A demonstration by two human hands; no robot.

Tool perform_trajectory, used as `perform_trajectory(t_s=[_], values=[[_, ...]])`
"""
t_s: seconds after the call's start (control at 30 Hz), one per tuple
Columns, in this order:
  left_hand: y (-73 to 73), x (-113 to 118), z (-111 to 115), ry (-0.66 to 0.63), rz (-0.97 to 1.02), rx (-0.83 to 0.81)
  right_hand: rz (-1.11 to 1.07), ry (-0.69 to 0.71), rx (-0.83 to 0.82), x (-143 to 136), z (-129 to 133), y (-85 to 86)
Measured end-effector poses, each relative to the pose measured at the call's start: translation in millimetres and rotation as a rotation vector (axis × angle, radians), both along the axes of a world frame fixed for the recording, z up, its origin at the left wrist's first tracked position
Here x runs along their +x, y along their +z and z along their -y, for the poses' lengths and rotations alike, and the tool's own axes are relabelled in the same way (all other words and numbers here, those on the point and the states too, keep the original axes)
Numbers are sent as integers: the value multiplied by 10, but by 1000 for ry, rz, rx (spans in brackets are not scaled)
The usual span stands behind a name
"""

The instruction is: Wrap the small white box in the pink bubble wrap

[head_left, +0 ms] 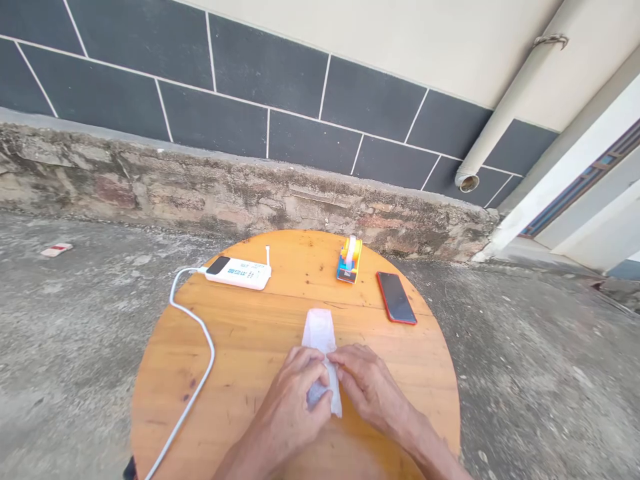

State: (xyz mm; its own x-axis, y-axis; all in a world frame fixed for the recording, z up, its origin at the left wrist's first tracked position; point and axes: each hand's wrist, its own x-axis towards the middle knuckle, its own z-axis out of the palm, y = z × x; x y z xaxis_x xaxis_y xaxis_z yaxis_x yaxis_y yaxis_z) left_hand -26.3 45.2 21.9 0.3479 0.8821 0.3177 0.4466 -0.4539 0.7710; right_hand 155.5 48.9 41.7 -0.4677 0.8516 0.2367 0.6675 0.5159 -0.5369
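A long, whitish, translucent folded sheet, perhaps plastic or foam wrap [321, 328], lies lengthwise on the round wooden table [230, 373]. My left hand [300, 387] rests over its left side, fingers bent and thumb pressed near the lower end. From the right, my right hand [367, 380] pinches the sheet's edge between index finger and thumb. The fingertips of both hands nearly meet at the middle of the sheet. Part of it is hidden under my fingers.
A small yellow-and-blue tape dispenser [349, 260] stands near the table's far edge. To its right lies a red-edged phone [397, 298]. On the left, a white power bank [239, 273] trails a white cable [207, 340]. Beyond the table runs a stone-based wall [280, 193].
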Motion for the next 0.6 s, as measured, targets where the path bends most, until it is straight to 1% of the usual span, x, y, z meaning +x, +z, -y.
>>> perform_trajectory(t_s=[0.17,0.47,0.6], values=[[22,-14,9,-3,-5,5,0,-12,11,-44,36,7],[-12,-18,0,-24,-3,-8,109,5,-29,-36,240,214],[-6,-29,1,-25,-7,-7,149,-25,-54,-87,291,205]])
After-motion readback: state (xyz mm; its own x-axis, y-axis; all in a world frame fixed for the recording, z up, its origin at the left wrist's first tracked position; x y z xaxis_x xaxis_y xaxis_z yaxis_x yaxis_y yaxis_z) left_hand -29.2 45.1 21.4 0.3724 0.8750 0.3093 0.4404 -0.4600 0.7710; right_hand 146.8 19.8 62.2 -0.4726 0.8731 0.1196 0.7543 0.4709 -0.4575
